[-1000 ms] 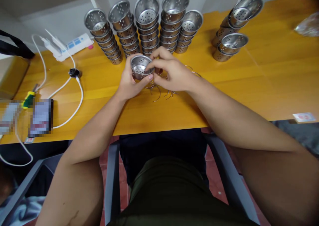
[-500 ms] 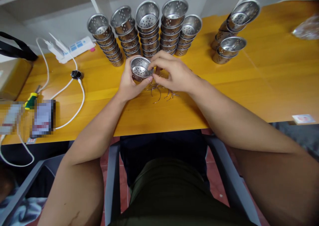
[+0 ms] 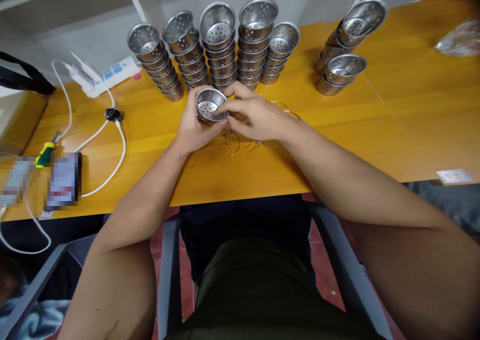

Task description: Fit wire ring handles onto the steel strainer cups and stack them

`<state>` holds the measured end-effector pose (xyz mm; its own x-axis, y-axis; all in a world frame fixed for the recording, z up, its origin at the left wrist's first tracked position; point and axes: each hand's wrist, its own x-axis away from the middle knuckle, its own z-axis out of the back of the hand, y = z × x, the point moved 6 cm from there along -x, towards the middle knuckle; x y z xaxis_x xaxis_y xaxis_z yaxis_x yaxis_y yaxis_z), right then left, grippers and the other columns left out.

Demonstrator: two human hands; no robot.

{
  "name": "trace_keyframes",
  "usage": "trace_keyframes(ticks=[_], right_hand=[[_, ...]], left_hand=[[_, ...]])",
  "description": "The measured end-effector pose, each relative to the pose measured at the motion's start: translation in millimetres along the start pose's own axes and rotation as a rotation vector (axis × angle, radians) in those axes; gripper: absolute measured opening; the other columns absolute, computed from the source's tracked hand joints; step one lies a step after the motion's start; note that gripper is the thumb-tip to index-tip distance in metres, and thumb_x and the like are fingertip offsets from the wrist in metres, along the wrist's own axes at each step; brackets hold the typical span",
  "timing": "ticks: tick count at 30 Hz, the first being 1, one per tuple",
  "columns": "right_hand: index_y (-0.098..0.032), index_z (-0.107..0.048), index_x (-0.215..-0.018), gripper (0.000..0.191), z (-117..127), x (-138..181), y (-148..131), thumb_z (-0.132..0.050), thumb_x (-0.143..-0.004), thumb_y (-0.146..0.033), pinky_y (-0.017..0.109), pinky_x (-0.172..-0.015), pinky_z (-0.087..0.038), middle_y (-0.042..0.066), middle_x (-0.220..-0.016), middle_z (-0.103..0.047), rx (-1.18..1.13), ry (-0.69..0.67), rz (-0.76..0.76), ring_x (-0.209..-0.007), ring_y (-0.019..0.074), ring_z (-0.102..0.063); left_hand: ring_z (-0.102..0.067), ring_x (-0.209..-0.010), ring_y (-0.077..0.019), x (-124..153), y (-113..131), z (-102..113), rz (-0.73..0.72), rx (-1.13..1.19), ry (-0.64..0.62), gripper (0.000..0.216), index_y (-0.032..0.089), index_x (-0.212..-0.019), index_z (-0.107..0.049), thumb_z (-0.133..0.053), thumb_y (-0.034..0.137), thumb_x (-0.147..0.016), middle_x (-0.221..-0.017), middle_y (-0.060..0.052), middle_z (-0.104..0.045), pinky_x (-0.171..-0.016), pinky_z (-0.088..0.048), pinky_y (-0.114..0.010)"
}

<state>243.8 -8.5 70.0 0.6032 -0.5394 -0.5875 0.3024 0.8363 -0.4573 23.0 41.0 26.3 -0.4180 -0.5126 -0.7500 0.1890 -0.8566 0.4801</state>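
My left hand (image 3: 193,125) is wrapped round a perforated metal strainer cup (image 3: 206,115), its mouth tipped up toward me. At the cup's right rim is my right hand (image 3: 253,112), with a finger reaching inside and the thumb against the outer side. Whether a wire is pinched between these fingers is too small to tell. Thin curved metal wires (image 3: 234,147) lie loose on the table under and beside my right hand, partly hidden by it.
Several stacks of strainer cups (image 3: 221,57) stand behind my hands, with shorter stacks (image 3: 341,72) farther right. A power strip (image 3: 112,77), cables, a green-yellow screwdriver (image 3: 47,154) and a phone (image 3: 63,180) lie left. A plastic bag (image 3: 461,40) is at far right.
The finger of my right hand has moved left and deeper into the cup. More wires show behind my right wrist. My left hand keeps its hold, and the view has shifted slightly.
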Motion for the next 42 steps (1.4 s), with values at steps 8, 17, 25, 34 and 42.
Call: trace_keyframes(ticks=[8, 17, 25, 34, 42], right_hand=[[-0.030, -0.076, -0.171, 0.056, -2, 2, -3, -0.082, -0.116, -0.026, 0.060, -0.128, -0.069, 0.015, -0.158, -0.073, 0.014, 0.005, 0.035, -0.141, 0.0378, -0.077], [-0.032, -0.078, -0.142, 0.032, 4, 2, -6, -0.087, -0.111, -0.028, 0.058, -0.117, -0.068, 0.013, -0.156, -0.070, 0.151, -0.045, -0.041, -0.132, 0.0401, -0.074], [-0.028, -0.072, -0.131, 0.032, -1, 3, -3, -0.089, -0.104, -0.025, 0.056, -0.108, -0.066, 0.012, -0.143, -0.069, 0.169, -0.163, -0.067, -0.115, 0.0370, -0.073], [-0.032, -0.083, -0.142, 0.027, 18, -2, -11, -0.089, -0.117, -0.040, 0.063, -0.133, -0.065, 0.014, -0.156, -0.077, -0.020, 0.038, -0.007, -0.148, 0.0418, -0.074], [-0.030, -0.094, -0.141, 0.024, 5, 1, 1, -0.085, -0.122, -0.043, 0.055, -0.116, -0.073, 0.014, -0.153, -0.075, -0.085, -0.022, -0.002, -0.131, 0.0349, -0.078]], left_hand=[[-0.083, -0.149, -0.0381, 0, 3, -2, 0.013, 0.056, -0.029, 0.106, 0.037, -0.177, -0.049, -0.091, 0.104, -0.106, -0.158, -0.010, -0.076, -0.129, -0.075, -0.064], [-0.089, -0.138, -0.0365, -2, 11, -3, -0.078, 0.075, -0.039, 0.097, 0.038, -0.175, -0.054, -0.092, 0.098, -0.109, -0.153, -0.009, -0.079, -0.125, -0.078, -0.061], [-0.089, -0.132, -0.0375, 0, 15, -2, -0.046, 0.077, -0.205, 0.104, 0.033, -0.173, -0.062, -0.093, 0.103, -0.103, -0.147, -0.010, -0.079, -0.131, -0.076, -0.065], [-0.086, -0.149, -0.0384, 5, -7, 3, -0.015, 0.106, -0.050, 0.097, 0.041, -0.177, -0.055, -0.092, 0.097, -0.108, -0.158, -0.011, -0.078, -0.134, -0.073, -0.062], [-0.087, -0.143, -0.0375, 4, -3, -2, 0.007, 0.079, -0.083, 0.103, 0.039, -0.176, -0.054, -0.094, 0.101, -0.104, -0.157, -0.011, -0.077, -0.130, -0.075, -0.060]])
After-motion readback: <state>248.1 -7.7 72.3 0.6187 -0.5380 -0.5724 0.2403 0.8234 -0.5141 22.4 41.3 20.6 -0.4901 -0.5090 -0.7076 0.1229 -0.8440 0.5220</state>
